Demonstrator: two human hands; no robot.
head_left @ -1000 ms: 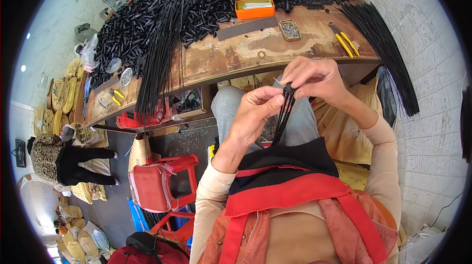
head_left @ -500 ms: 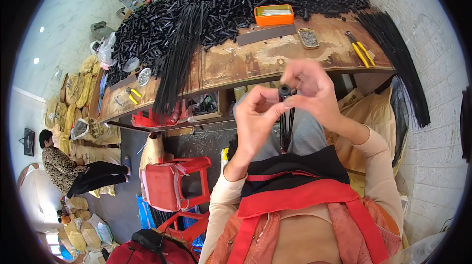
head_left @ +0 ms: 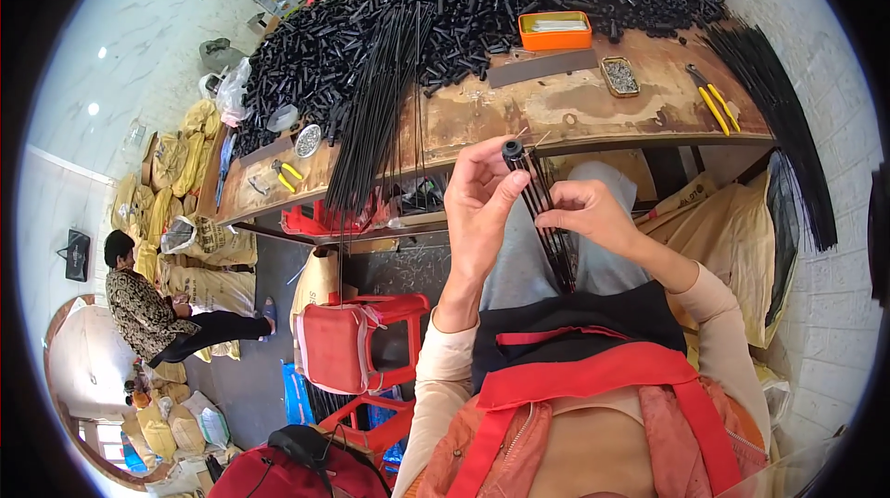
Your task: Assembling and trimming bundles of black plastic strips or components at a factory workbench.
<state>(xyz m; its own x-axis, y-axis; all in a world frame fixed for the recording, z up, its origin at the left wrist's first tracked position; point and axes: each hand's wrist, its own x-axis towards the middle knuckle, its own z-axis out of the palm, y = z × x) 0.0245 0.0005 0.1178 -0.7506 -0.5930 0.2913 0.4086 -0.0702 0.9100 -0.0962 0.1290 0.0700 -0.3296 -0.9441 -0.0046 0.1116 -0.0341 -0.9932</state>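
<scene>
My left hand point(head_left: 482, 206) pinches a small black tubular part point(head_left: 513, 153) between thumb and fingers, just off the table's front edge. Its round, hollow end faces up. Thin black rods point(head_left: 558, 261) run down from it in a narrow bundle toward my lap. Beside the tube's top, a fine copper-coloured wire end point(head_left: 541, 138) sticks out. Lower down, my right hand point(head_left: 589, 215) has thumb and forefinger closed on the rods. How the rods join the tube is hidden by my left fingers.
On the wooden table point(head_left: 482, 127) lie a heap of black tubes point(head_left: 324, 81), an orange box point(head_left: 554, 31), a tin of small metal pieces point(head_left: 619, 77), yellow-handled pliers point(head_left: 714, 101) and long black rods point(head_left: 371, 127). A red stool point(head_left: 348, 350) stands left; a person point(head_left: 148, 303) sits beyond.
My right hand has moved down from the tube's top onto the rods. The tube and rods now lean and show more fully. The whole view has shifted slightly.
</scene>
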